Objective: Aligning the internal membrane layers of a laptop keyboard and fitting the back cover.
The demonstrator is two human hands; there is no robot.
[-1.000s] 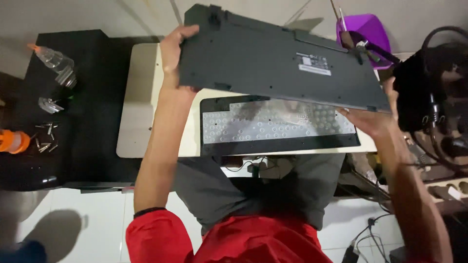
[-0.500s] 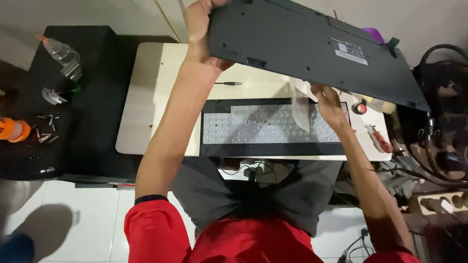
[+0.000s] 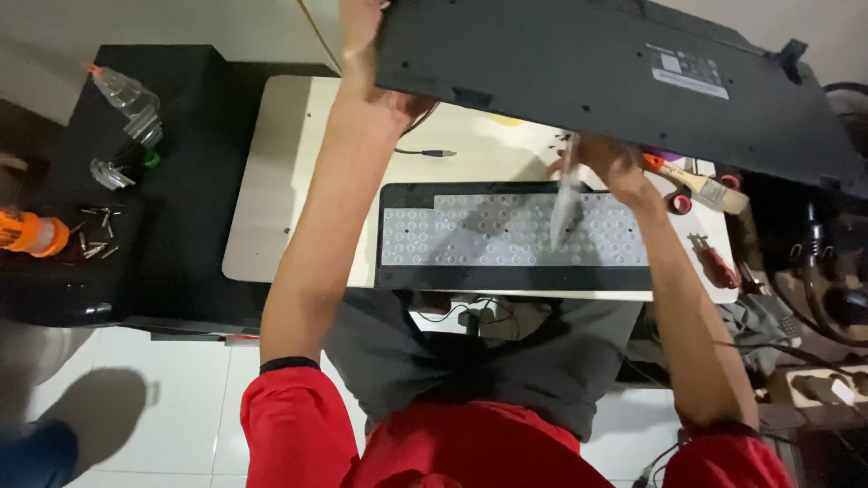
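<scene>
My left hand (image 3: 369,68) grips the left edge of a dark keyboard shell (image 3: 615,77), held up close to the camera with its underside toward me. Below it, the open keyboard base (image 3: 506,276) lies on the pale table (image 3: 271,181), with a white dotted rubber sheet (image 3: 470,230) spread inside it. My right hand (image 3: 608,164) hovers over the right part of that sheet. Its fingers pinch a thin pale translucent strip (image 3: 565,206), blurred, which hangs down to the sheet.
A paintbrush (image 3: 698,183), a small tape roll (image 3: 680,201) and a red tool (image 3: 716,267) lie at the table's right end. The black side stand (image 3: 190,145) on the left carries a plastic bottle (image 3: 122,90), loose bits (image 3: 95,237) and an orange screwdriver (image 3: 32,233). Cables crowd the right.
My right hand let go of the keyboard shell and dropped to the open base, now pinching the pale strip. My left hand alone has lifted the shell higher and to the right.
</scene>
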